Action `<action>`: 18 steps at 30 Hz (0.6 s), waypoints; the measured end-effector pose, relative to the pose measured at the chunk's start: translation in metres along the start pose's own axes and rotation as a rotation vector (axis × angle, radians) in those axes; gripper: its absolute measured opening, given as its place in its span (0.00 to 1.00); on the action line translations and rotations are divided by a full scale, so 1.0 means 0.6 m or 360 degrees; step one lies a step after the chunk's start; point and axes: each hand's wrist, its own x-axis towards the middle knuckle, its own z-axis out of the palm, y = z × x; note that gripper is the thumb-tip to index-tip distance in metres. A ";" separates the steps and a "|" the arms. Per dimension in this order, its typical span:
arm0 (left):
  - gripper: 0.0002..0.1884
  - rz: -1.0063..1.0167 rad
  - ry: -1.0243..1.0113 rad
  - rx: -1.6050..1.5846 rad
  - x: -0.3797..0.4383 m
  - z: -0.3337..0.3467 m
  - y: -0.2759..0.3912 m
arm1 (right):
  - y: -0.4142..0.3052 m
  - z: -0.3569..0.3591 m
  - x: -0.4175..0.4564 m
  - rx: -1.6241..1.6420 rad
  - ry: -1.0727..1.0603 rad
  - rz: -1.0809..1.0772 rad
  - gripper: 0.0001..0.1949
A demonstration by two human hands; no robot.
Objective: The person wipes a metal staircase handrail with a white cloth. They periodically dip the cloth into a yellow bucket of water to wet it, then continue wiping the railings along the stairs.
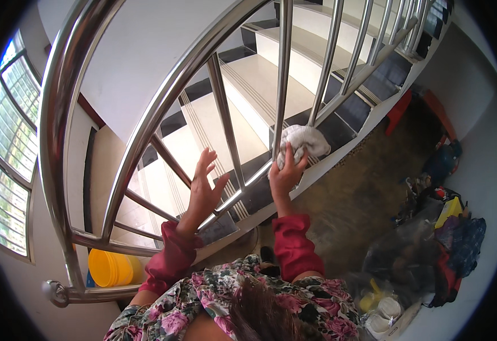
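Note:
A crumpled white cloth (303, 140) is in my right hand (288, 172), pressed against the foot of an upright metal bar (283, 81) of the stair railing. My left hand (206, 185) is raised with its fingers apart, holding nothing, between two uprights and above the lower rail (227, 201). The thick, shiny handrail (163, 100) curves past on the left. Beyond the bars, cream stair treads (248, 81) with black tile edges climb toward the upper right. Both forearms wear red sleeve covers.
A yellow bucket (114, 267) stands at the lower left, behind the bottom rail. Clothes and bags (457, 238) lie along the right wall, near a pair of pale shoes (385, 315). Red plastic legs (399, 111) show beside the stairs. A barred window (12, 149) is at the far left.

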 end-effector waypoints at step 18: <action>0.08 -0.0444 0.0039 -0.1128 0.117 0.108 -0.008 | -0.012 -0.013 -0.156 0.0591 -0.0408 0.0369 0.24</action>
